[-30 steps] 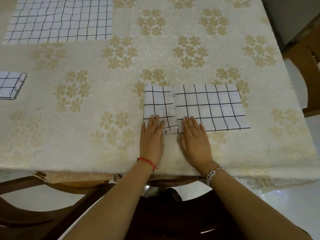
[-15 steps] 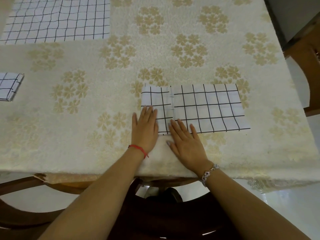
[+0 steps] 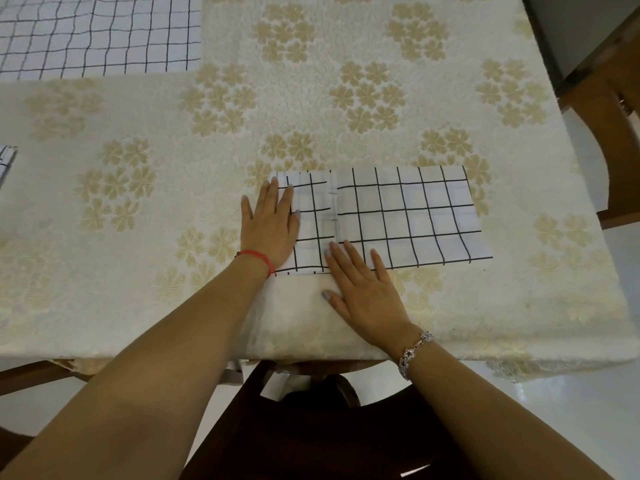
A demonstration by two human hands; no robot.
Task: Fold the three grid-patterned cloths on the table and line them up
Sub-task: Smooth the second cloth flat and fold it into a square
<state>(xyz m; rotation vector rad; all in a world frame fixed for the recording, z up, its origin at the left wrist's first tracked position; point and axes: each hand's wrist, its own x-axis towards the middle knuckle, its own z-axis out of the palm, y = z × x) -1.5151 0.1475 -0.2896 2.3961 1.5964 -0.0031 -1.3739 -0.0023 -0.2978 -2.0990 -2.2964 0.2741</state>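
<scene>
The table (image 3: 346,109) has a cream cover with gold flowers on it. A wooden chair (image 3: 609,109) stands past its right edge.

The big cloth (image 3: 97,32) lies at the far left corner. It is spread out flat and nobody has folded it.

The long cloth (image 3: 408,216) lies close to the near edge, a bit right of the middle. It is folded into a long strip. Its left part looks folded over the rest, with a flap edge running across it.

The left hand (image 3: 270,226) lies flat on the left end of the long cloth, with straight fingers. It presses down and grips nothing. The right hand (image 3: 363,289) is flat too. Its fingertips touch the near edge of the long cloth and its palm rests on the table cover. It holds nothing.

The small cloth (image 3: 5,161) peeks in at the left edge of the table. It looks folded up already.

A silver bracelet (image 3: 414,351) is on the right wrist and a red string (image 3: 258,258) is on the left.

So one cloth looks done, one is partly folded, and one is not started. Lining them up is also left to do.
</scene>
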